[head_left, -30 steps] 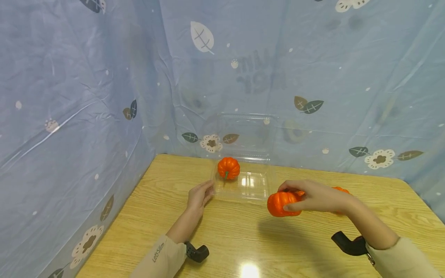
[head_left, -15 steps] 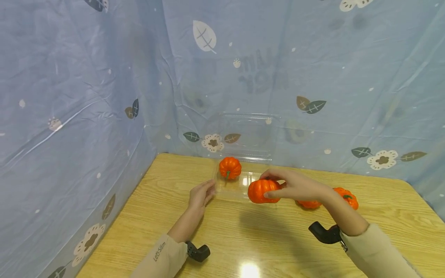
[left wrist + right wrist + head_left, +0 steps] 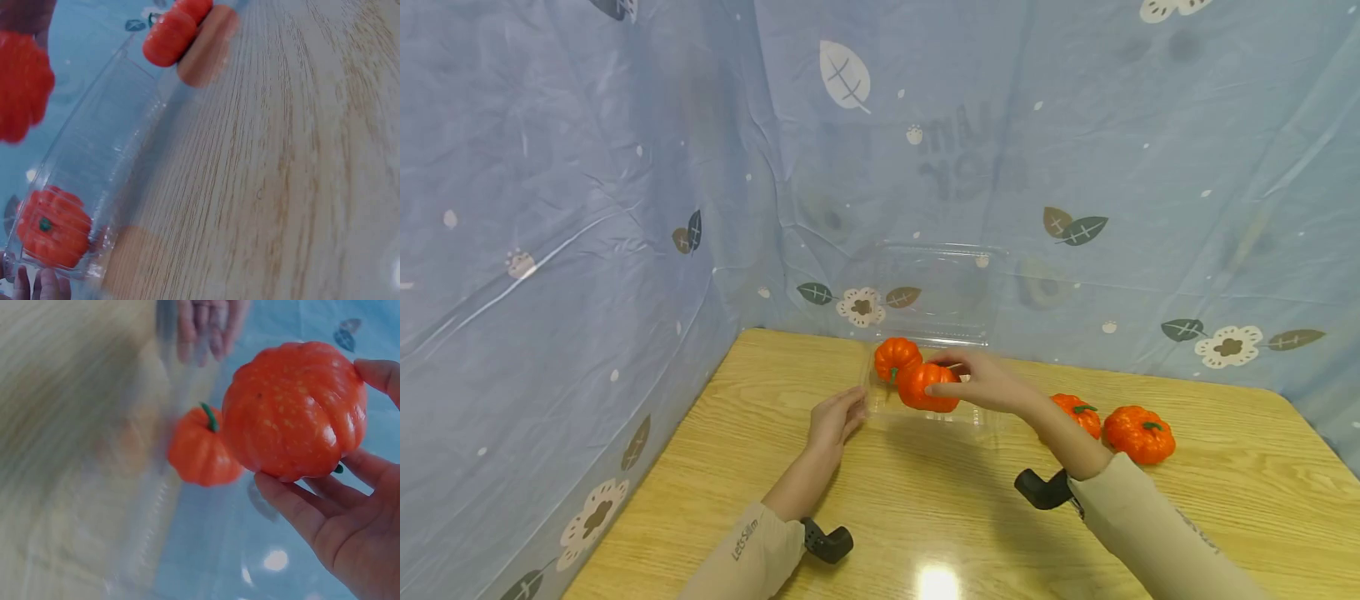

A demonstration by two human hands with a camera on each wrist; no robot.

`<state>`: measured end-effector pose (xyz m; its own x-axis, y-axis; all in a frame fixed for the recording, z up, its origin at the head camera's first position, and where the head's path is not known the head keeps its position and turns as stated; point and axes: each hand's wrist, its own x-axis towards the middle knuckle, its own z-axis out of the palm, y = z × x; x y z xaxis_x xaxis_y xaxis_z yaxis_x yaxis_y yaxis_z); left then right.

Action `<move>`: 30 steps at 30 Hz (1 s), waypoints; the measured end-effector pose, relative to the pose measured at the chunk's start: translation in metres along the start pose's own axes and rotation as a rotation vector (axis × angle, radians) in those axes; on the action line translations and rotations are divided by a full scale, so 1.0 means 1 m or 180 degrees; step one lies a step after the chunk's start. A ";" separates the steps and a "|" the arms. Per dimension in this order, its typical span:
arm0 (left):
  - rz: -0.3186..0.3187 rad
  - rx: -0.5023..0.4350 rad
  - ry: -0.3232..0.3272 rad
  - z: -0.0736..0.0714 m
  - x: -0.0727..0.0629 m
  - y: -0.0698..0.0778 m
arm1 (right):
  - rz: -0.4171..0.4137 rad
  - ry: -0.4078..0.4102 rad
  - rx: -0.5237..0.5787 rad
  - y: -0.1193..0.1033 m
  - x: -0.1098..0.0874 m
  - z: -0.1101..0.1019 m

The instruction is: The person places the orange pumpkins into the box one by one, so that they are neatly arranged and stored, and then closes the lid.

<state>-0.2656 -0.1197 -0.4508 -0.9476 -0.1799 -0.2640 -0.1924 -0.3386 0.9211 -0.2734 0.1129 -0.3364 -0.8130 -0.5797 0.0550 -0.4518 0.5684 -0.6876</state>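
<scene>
My right hand (image 3: 985, 385) grips a glossy orange toy pumpkin (image 3: 297, 412) between thumb and fingers, above the clear plastic clamshell container (image 3: 977, 417). The held pumpkin overlaps a second toy pumpkin (image 3: 895, 357) in the head view. That one sits in the container's left part, its green stem (image 3: 211, 417) showing in the right wrist view. At the container's left side, my left hand (image 3: 833, 423) touches the wall with fairly straight fingers (image 3: 49, 286). The container's lid (image 3: 936, 287) stands raised at the back.
Two more toy pumpkins, a nearer one (image 3: 1138, 435) and one partly behind my right forearm (image 3: 1077, 414), lie on the wooden table (image 3: 880, 517) at the right. A blue patterned cloth (image 3: 1112, 167) hangs behind and at the left.
My right hand has carried the pumpkin leftward and back, from the table's right side to over the container. The left hand stays at the container's side. Two pumpkins at the right came into fuller view.
</scene>
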 end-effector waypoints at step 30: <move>-0.0016 -0.0047 0.0027 0.001 0.001 0.001 | -0.0116 0.0144 0.0259 0.025 0.048 0.050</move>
<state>-0.2667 -0.1191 -0.4499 -0.9444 -0.1858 -0.2712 -0.1933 -0.3531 0.9154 -0.3057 0.0704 -0.3871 -0.8131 -0.5712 0.1124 -0.4515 0.4969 -0.7411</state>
